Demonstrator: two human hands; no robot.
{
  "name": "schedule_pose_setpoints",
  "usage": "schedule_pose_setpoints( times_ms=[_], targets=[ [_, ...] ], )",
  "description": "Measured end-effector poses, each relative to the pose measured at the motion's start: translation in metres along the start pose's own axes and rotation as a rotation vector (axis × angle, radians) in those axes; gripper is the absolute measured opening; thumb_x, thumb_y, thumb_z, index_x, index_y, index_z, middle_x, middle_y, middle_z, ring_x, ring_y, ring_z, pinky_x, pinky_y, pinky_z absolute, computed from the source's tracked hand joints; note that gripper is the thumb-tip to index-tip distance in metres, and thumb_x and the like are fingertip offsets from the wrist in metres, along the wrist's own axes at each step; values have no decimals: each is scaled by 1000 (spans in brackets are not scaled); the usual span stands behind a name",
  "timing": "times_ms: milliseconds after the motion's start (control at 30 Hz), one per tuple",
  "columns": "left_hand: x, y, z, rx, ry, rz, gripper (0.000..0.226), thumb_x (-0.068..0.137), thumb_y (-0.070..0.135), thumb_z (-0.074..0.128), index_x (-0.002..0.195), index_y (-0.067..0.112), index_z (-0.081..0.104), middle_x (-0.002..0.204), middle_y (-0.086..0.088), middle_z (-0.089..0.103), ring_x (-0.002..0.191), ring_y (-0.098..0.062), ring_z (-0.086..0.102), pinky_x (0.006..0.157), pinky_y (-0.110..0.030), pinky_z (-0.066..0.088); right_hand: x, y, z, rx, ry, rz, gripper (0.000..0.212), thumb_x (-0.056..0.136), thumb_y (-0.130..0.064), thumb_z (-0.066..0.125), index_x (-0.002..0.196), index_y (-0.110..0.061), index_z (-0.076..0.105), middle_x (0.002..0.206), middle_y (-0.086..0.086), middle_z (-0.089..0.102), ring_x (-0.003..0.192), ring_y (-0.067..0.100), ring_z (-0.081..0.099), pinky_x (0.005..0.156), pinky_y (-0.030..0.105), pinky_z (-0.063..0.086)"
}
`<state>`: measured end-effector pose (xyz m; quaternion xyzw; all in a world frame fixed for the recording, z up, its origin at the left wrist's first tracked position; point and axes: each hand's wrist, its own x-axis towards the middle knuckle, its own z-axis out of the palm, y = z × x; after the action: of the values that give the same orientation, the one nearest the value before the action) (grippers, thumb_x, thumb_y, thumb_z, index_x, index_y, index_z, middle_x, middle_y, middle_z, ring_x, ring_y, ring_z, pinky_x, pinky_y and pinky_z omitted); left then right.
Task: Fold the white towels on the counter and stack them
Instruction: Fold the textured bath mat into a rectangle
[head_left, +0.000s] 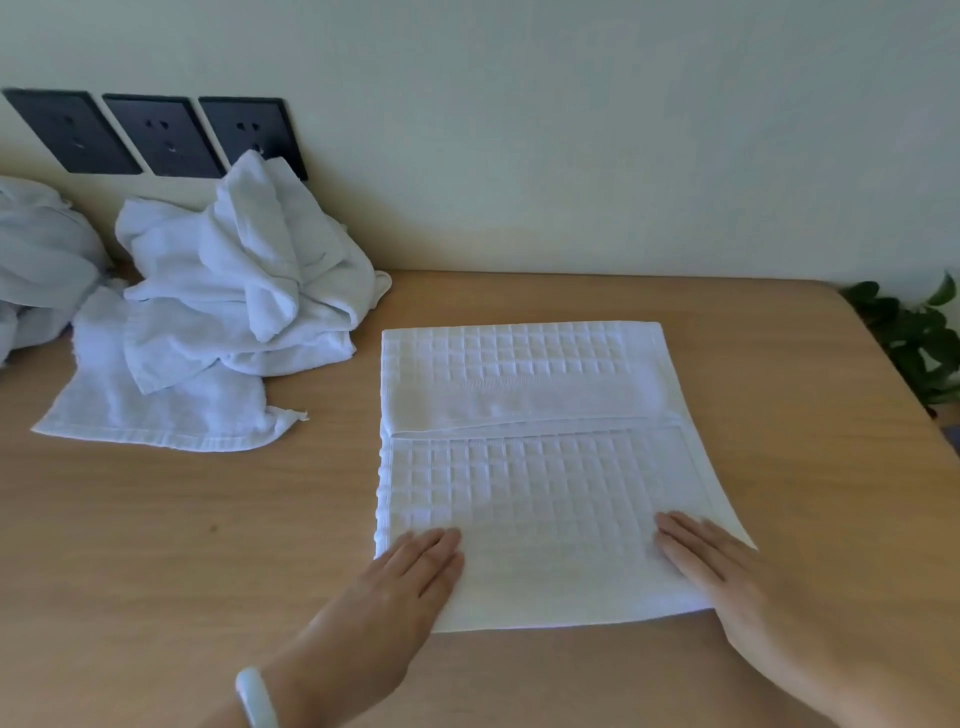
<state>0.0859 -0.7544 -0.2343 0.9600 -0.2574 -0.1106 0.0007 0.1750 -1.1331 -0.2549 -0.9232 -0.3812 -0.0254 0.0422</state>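
Left grip (415, 566): flat, fingers straight, pressed on the near-left corner of the waffle towel (530, 467). Nothing is grasped.
Right grip (711, 561): the same, laid flat on the near-right part, nothing pinched.

The towel is spread on the surface (208, 545), in front and right of centre. One fold is in: the far flap is brought down, with its hem lying across the middle. Step judged: smoothing before the next fold.

The pile (244, 291) of unfolded towels is heaped far left against the wall, well apart from the waffle towel. No finished stack is seen, so the task is judged early.

Risks:
- The right edge runs skewed and the near-right corner sticks out past the right grip. If the next fold is made without squaring, the offset would be doubled.
- The hem line is slightly bowed, so a ridge could be trapped under the next layer and a lumpy stack base produced.
- With flat palms only, the towel could be slid along the surface instead of smoothed.
- The pile could be dragged whole when one towel is pulled out.
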Motion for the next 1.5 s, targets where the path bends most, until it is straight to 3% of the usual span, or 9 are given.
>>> schedule_pose_setpoints(
  times_ms=[167,267,533,733,1000,1133,1267,1367,1500],
  targets=[
    [-9,-7,-46,-350,-199,-95,63,86,7,47,138,43,46,140,29,47,126,5,46,101,-17,41,25,6,-62,256,-512,293,61,76,-3,53,107,-56,52,96,-29,66,87,4,62,75,20,48],
    [-10,-33,-94,-613,-360,-137,32,84,14,45,97,37,62,79,22,60,74,4,53,69,-16,42,50,17,-100,463,-774,360,58,77,-2,42,99,-55,51,77,-22,60,66,8,50,62,24,36],
    [42,-105,-69,-1240,210,-770,12,87,20,69,94,11,67,91,-10,73,84,-30,70,82,-47,58,115,50,-81,1029,-137,810,16,95,-5,58,97,-20,65,100,11,69,87,18,64,74,31,44],
    [63,-72,-36,-845,449,-950,20,98,34,54,92,14,52,81,-3,61,79,-23,59,59,-30,38,117,49,-15,760,66,797,33,98,-19,58,130,-23,56,115,-4,61,105,17,56,86,33,39],
    [70,-76,-27,-687,387,-1037,28,101,43,38,97,16,43,76,-6,55,74,-33,52,67,-40,43,132,47,1,505,117,962,35,99,-39,50,79,-10,49,72,8,57,74,33,53,63,40,38],
    [72,-69,-36,-423,397,-1031,27,97,38,51,102,12,46,91,-10,59,85,-34,59,72,-42,47,132,34,-13,227,103,991,29,97,-35,52,94,-6,51,93,21,63,89,40,59,73,45,45],
    [99,-29,-39,-30,562,-593,39,92,28,55,123,4,59,121,-15,62,113,-33,59,100,-46,39,150,-34,-18,-27,319,495,34,93,-23,56,122,-4,56,118,18,61,109,39,56,94,51,42],
    [115,-14,-19,-87,333,-412,53,96,40,35,137,13,55,142,-10,53,137,-27,44,112,-52,25,164,-73,10,46,84,122,49,99,-36,36,138,-13,52,142,7,53,135,25,46,113,47,25],
    [90,-60,6,-52,158,-577,61,100,54,13,153,27,31,159,-1,29,149,-20,19,120,-52,9,152,-19,21,76,-103,389,78,98,-59,-2,151,-17,37,157,5,35,147,20,25,121,39,8]
  ],
)
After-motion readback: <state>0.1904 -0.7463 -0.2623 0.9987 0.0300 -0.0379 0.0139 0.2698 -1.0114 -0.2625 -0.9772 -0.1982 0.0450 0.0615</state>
